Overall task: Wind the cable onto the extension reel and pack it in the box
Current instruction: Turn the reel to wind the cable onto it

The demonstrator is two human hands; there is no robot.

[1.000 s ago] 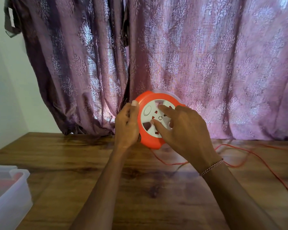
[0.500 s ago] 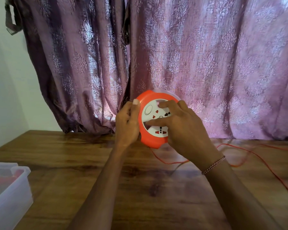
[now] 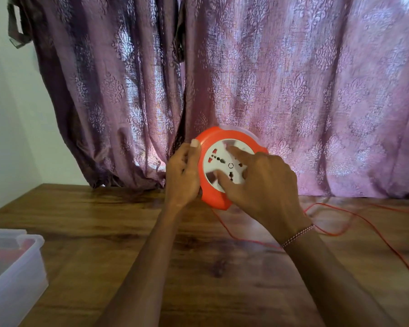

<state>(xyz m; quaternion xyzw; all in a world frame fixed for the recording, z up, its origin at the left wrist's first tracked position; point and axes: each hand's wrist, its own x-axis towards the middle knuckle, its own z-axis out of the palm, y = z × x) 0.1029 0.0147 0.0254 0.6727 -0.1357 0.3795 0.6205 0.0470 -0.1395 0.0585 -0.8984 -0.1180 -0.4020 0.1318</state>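
Note:
A round orange extension reel with a white socket face is held upright above the wooden table. My left hand grips its left rim, thumb on the orange edge. My right hand lies on the white face, fingers spread and pressing on it. A thin red cable runs from under the reel, loops over the table to the right and trails off the right edge. A clear plastic box stands at the lower left.
Purple patterned curtains hang right behind the reel along the table's back edge. A white wall is at the left. The box holds something red, blurred through its walls.
The white socket face has rotated under my right hand's fingers, which have shifted around it. My left hand has kept its hold on the rim. The cable loop on the table looks slightly changed.

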